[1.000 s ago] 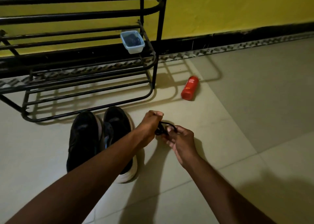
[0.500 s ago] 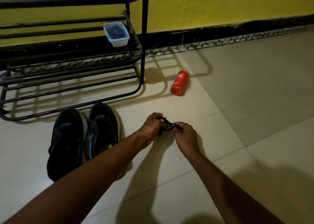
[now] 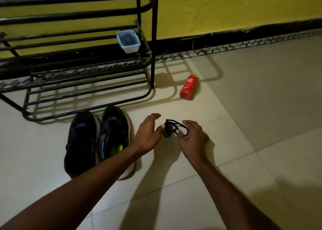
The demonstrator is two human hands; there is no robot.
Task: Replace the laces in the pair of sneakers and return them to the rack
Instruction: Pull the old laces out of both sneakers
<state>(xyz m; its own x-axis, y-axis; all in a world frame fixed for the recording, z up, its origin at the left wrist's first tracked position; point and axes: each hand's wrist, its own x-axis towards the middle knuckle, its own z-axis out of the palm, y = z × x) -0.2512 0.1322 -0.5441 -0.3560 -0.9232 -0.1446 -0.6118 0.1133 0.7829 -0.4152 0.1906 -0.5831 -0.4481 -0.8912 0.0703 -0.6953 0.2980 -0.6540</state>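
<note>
Black lace [image 3: 169, 129] lay bunched on tiled floor [image 3: 244, 107], between both hands. Left hand [image 3: 148, 135] was wide, fingers spread and relaxed, fingertips just beside lace, holding nothing. Right hand [image 3: 193, 139] had loosely bent fingers touching lace loops; could not tell whether it gripped them. Pair of black sneakers [image 3: 97, 140] stood side by side on floor, left of hands, before black metal rack [image 3: 154, 38]. Clear tub [image 3: 128, 41] sat on rack shelf. Red bottle [image 3: 189, 86] lay on floor beyond hands.
</note>
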